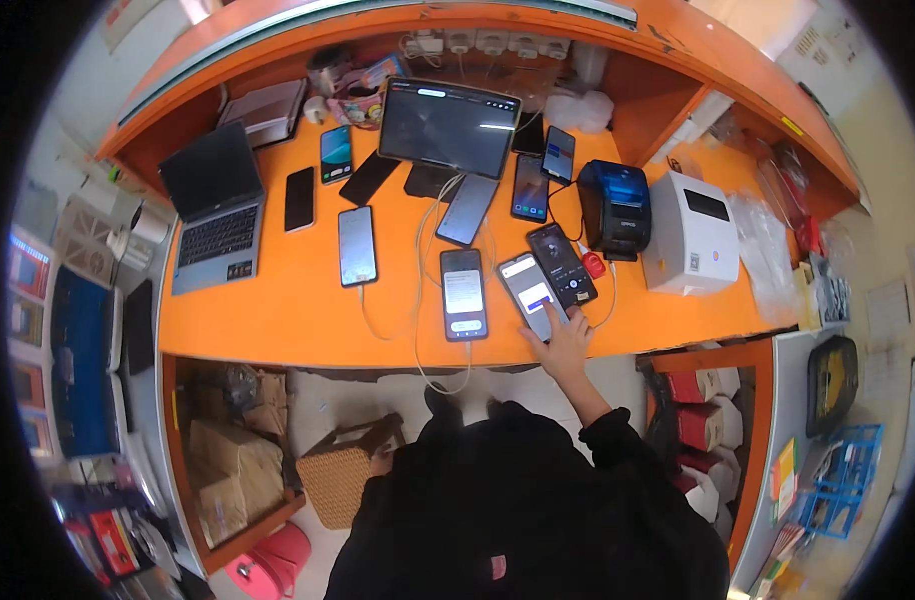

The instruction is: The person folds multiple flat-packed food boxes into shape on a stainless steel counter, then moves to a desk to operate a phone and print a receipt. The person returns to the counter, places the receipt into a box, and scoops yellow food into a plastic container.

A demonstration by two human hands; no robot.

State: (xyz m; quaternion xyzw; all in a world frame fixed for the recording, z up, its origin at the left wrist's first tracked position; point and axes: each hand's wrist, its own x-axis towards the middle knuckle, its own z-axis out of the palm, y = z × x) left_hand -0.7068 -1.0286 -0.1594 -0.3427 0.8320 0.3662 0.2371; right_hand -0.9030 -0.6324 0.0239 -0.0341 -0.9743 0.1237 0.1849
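My right hand [566, 350] is at the desk's front edge, fingers apart, over a lit smartphone [519, 273]. A fingertip touches its screen near a blue button, and the thumb lies by the phone's lower left edge. Against that phone's right side lies a dark-screened smartphone [556, 252] showing playback controls. Another lit smartphone [465, 283], with a cable at its lower end, lies to the left. My left hand [382, 463] hangs low beside a woven-top stool [335, 485], mostly hidden by my dark sleeve; its fingers do not show clearly.
A laptop [218, 210] stands open at the left, a tablet on a stand [451, 125] at the back. Several more phones and loose white cables [420, 290] lie between them. A black printer [615, 208] and a white printer [691, 235] stand right. A pink bucket [273, 560] sits below.
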